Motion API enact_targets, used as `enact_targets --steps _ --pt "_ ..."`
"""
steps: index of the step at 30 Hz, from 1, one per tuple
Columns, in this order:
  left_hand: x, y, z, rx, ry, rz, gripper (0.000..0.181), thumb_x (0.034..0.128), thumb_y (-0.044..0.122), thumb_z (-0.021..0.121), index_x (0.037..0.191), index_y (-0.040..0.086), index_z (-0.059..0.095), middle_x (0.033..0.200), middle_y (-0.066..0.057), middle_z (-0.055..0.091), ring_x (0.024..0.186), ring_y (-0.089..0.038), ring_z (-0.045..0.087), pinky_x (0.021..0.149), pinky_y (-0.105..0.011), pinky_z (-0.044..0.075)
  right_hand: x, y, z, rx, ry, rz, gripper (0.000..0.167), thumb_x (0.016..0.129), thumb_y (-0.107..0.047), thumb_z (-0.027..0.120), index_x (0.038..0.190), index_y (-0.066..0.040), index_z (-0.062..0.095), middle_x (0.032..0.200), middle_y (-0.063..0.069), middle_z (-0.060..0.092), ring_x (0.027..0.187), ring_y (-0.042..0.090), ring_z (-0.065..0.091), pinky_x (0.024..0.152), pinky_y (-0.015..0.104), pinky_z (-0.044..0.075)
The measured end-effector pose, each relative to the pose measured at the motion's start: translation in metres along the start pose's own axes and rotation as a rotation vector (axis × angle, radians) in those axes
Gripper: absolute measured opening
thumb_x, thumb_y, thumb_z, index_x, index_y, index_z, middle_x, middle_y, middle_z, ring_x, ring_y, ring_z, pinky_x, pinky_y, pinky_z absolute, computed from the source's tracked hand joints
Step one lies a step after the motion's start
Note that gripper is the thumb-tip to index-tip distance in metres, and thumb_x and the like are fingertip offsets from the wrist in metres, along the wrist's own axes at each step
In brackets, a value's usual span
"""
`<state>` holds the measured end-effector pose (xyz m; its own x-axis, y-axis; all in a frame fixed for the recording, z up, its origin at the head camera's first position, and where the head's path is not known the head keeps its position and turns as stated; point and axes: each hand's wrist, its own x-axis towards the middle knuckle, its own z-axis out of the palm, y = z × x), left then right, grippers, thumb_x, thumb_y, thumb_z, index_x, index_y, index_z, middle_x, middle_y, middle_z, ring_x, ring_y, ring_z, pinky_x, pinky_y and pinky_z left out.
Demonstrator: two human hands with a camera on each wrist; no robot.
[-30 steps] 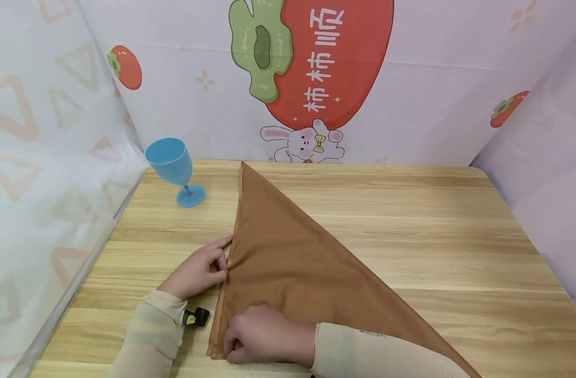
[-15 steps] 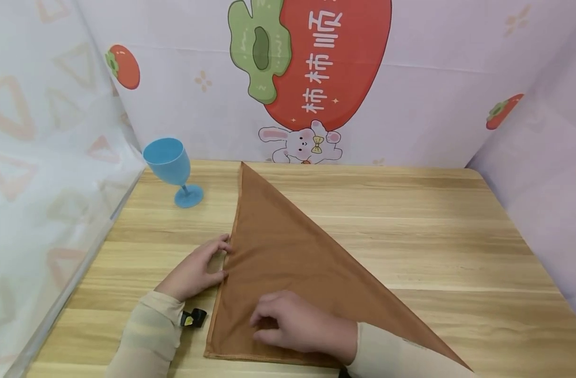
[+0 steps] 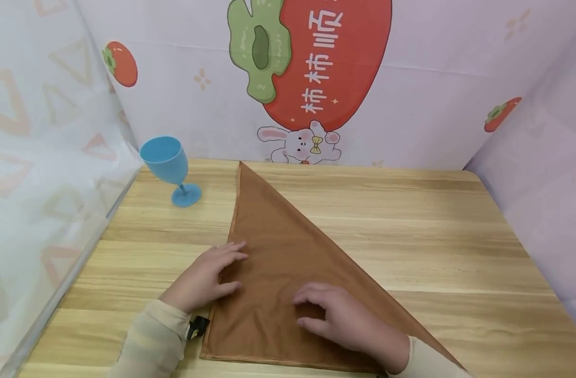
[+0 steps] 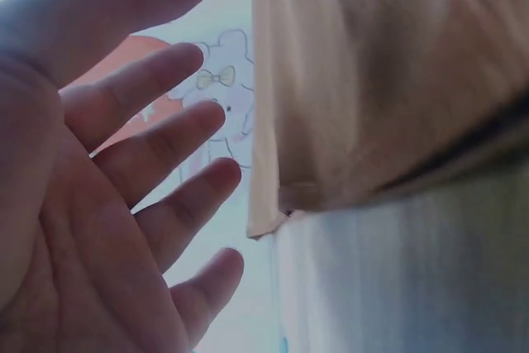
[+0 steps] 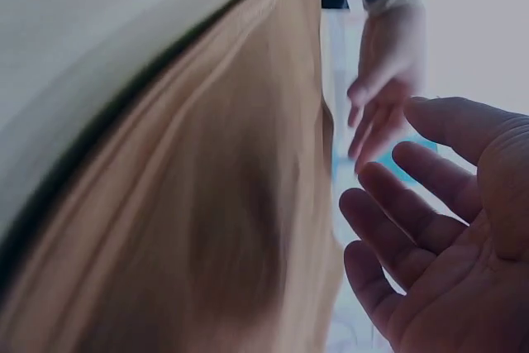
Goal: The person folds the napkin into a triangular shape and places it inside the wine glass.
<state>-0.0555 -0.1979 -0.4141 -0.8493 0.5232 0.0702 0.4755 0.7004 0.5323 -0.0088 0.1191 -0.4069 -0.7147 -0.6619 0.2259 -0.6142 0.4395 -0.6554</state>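
A brown cloth (image 3: 278, 247), folded into a triangle, lies on the wooden table with one straight edge at the left and its long slanted edge at the right. Over the left edge reaches my left hand (image 3: 200, 278), fingers apart and pinching nothing; the left wrist view shows its palm, with the cloth (image 4: 355, 64) apart from the fingers. My right hand (image 3: 340, 317) hovers over the lower middle of the cloth, fingers loosely bent and nothing held. In the right wrist view its spread fingers stand clear of the cloth (image 5: 223, 188).
A blue goblet (image 3: 170, 165) stands at the table's back left corner. Behind the wooden table (image 3: 434, 231) hangs a white backdrop (image 3: 434, 105) with persimmon and rabbit prints. A black strap device (image 3: 198, 326) sits at the left wrist.
My right hand has let go of the lower left corner and moved right and up over the cloth. My left hand has released the left edge and spread its fingers over it.
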Motion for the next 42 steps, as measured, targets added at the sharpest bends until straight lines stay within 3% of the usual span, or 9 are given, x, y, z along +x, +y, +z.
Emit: enact_targets --steps 10,16,20,26,31,37,42 --pt "-0.002 0.006 0.003 -0.006 -0.057 0.0 0.055 0.0839 0.02 0.083 0.133 0.006 0.062 0.151 -0.014 0.048 0.14 -0.036 0.042 0.113 -0.057 0.032 -0.038 0.018 -0.023 -0.015 0.11 0.209 0.027 0.085 -0.015 0.081 0.109 -0.021 0.072 0.111 -0.013 0.068 0.105 0.005 0.063 0.091 0.029 0.053" --pt "0.0 0.005 0.007 0.005 -0.086 -0.003 0.057 0.0841 0.021 0.082 0.135 0.005 0.062 0.15 -0.014 0.048 0.141 -0.036 0.041 0.113 -0.057 0.033 -0.064 0.025 -0.04 -0.052 0.199 0.273 0.028 0.084 -0.014 0.082 0.108 -0.023 0.071 0.107 -0.014 0.068 0.099 0.008 0.065 0.084 0.027 0.052" --pt "0.001 0.001 0.01 0.007 -0.106 -0.014 0.057 0.0832 0.023 0.083 0.134 0.006 0.062 0.15 -0.015 0.048 0.141 -0.036 0.041 0.112 -0.055 0.036 -0.081 0.027 -0.05 -0.117 0.239 0.334 0.029 0.083 -0.015 0.084 0.107 -0.025 0.072 0.104 -0.017 0.067 0.096 0.006 0.063 0.082 0.022 0.05" --pt "0.0 0.0 0.01 0.017 -0.127 -0.03 0.059 0.0812 0.022 0.085 0.133 0.006 0.063 0.15 -0.015 0.048 0.141 -0.037 0.041 0.112 -0.054 0.036 -0.107 0.033 -0.064 -0.218 0.26 0.445 0.028 0.081 -0.019 0.085 0.106 -0.025 0.072 0.102 -0.019 0.065 0.094 0.004 0.063 0.081 0.025 0.053" --pt "-0.001 0.001 0.009 0.026 -0.143 -0.046 0.06 0.0802 0.021 0.086 0.133 0.006 0.062 0.152 -0.015 0.047 0.142 -0.036 0.04 0.112 -0.055 0.035 -0.129 0.041 -0.075 -0.261 0.235 0.57 0.029 0.082 -0.026 0.084 0.108 -0.025 0.071 0.101 -0.018 0.066 0.091 0.001 0.062 0.08 0.026 0.052" --pt "-0.001 0.001 0.008 0.03 -0.16 -0.055 0.061 0.0795 0.021 0.086 0.133 0.007 0.062 0.153 -0.014 0.045 0.143 -0.037 0.038 0.112 -0.056 0.034 -0.156 0.051 -0.087 -0.206 0.072 0.8 0.044 0.085 -0.042 0.079 0.118 -0.014 0.069 0.113 -0.004 0.069 0.096 0.004 0.062 0.078 0.027 0.053" --pt "0.0 0.0 0.009 0.034 -0.166 -0.05 0.062 0.0789 0.022 0.087 0.133 0.007 0.062 0.153 -0.014 0.044 0.143 -0.036 0.037 0.112 -0.055 0.034 -0.175 0.058 -0.094 -0.155 -0.028 0.894 0.04 0.088 -0.038 0.077 0.114 -0.009 0.07 0.094 -0.005 0.065 0.079 -0.002 0.054 0.068 0.024 0.049"
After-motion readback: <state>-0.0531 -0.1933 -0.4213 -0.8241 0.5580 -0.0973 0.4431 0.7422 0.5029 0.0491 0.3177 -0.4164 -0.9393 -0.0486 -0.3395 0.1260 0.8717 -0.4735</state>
